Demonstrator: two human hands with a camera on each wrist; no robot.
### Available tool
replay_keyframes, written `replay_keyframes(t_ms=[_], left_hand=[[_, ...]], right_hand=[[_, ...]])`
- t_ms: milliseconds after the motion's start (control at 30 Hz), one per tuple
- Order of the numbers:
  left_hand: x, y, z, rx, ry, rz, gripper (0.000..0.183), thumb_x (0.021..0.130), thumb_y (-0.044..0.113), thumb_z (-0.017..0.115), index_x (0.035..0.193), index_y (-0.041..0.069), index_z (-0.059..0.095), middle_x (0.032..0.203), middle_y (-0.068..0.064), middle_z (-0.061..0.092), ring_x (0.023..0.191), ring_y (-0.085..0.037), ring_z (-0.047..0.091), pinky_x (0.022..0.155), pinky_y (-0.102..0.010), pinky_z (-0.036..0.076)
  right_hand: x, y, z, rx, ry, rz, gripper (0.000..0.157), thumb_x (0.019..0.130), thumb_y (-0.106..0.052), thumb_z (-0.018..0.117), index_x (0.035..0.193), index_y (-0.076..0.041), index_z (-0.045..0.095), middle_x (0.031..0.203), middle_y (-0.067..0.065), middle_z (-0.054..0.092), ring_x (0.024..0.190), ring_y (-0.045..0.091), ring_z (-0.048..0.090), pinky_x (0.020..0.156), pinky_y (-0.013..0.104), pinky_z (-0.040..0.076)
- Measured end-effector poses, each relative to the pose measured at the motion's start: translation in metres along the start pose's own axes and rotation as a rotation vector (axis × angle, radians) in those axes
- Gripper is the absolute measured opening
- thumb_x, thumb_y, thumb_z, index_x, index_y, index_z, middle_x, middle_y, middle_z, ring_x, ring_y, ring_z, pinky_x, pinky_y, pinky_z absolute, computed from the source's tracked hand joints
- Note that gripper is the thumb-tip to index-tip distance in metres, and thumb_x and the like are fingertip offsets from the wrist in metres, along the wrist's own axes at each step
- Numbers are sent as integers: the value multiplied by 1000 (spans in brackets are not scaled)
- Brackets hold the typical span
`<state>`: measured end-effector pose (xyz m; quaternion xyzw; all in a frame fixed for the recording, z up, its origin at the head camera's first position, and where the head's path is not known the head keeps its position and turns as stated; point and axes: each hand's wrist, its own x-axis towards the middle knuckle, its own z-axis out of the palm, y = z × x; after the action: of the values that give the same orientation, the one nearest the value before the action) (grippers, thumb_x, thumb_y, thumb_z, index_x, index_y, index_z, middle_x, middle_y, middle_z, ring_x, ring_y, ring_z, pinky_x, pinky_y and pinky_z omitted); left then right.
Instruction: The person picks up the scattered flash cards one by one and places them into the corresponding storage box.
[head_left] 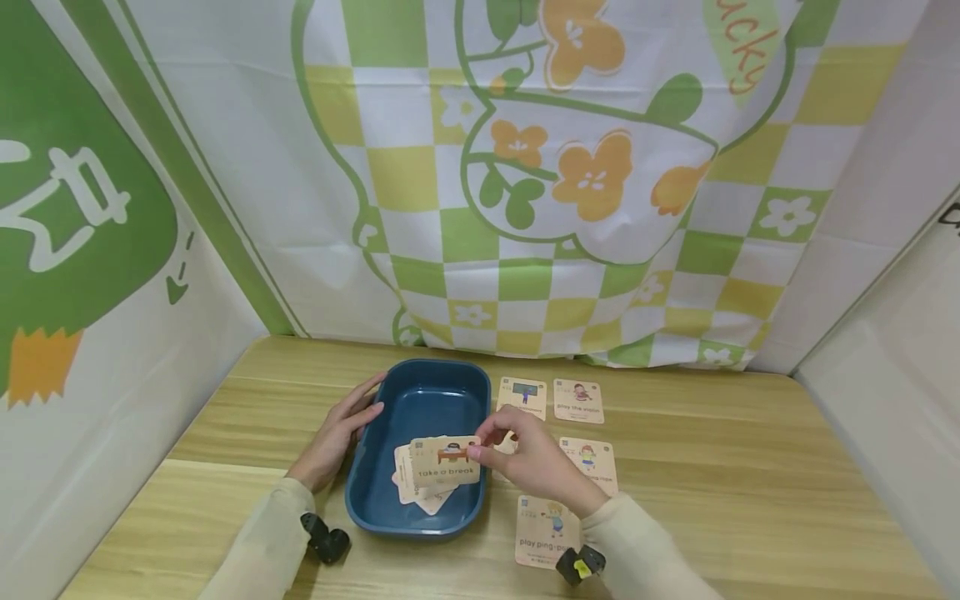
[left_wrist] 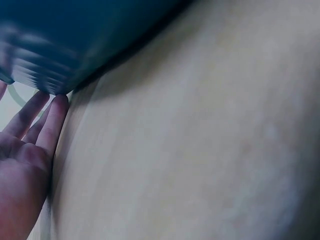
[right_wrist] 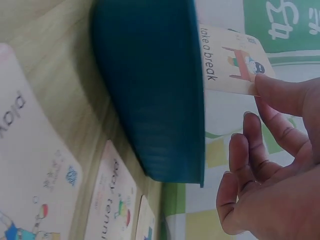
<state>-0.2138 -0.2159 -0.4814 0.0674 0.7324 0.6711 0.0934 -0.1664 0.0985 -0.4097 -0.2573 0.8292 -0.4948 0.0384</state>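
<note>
My right hand [head_left: 536, 458] pinches a "take a break" card [head_left: 444, 462] by its right edge between thumb and index finger. In the right wrist view the card [right_wrist: 235, 60] shows above the rim, and the other fingers are loosely bent. Beneath it, several overlapping cards [head_left: 432, 503] lie inside a blue plastic bin [head_left: 420, 527], partly hidden by the held card. My left hand [head_left: 337, 437] rests against the bin's left side, its thumb at the rim. The left wrist view has its fingers [left_wrist: 54, 120] fairly straight, tips touching the outer wall.
Several picture cards lie to the bin's right, among them "play the violin" [head_left: 578, 400], "play ping-pong" [head_left: 543, 533] and a chalkboard card [head_left: 522, 397]. A "play tennis" card [right_wrist: 111, 195] shows in the right wrist view. Behind the wooden table [head_left: 697, 483] hangs a checkered cloth [head_left: 525, 283].
</note>
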Motion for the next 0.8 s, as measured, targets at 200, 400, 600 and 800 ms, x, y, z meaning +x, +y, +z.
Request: replay_keyframes(t_ms=[200,400,600,800], left_hand=[[1,0,0,-4,2,4,58,107,31,52,161,21,31,167,-16,18,152,-40,18,118,-59,18],[2,0,1,-7,5,-1,58,107,29,51,161,21,32,167,-15,18,152,-39,17,118,-58,18],[2,-1,0,-8,6,-1,58,107,30,52,161,21,31,167,-15,19,151,-38,21,116,-56,22],[2,-2,0,-12,-1,5,58,107,30,52,161,21,32,167,-15,19,151,-38,21,116,-56,23]], right_hand=[[-1,5,4,-35,-23,8,6,91,-16,77,88,-15,72,89,-6,60,88,17,57,83,42,46],[-1,7,5,-32,-33,3,8,90,-15,79,93,-10,73,90,1,61,90,27,58,83,44,47],[-2,5,4,-45,-30,17,12,88,-16,82,96,-15,72,89,-5,59,90,24,57,84,47,48],[-4,5,0,-69,-30,6,15,87,-22,83,98,-18,72,92,-7,60,91,17,56,86,46,48]])
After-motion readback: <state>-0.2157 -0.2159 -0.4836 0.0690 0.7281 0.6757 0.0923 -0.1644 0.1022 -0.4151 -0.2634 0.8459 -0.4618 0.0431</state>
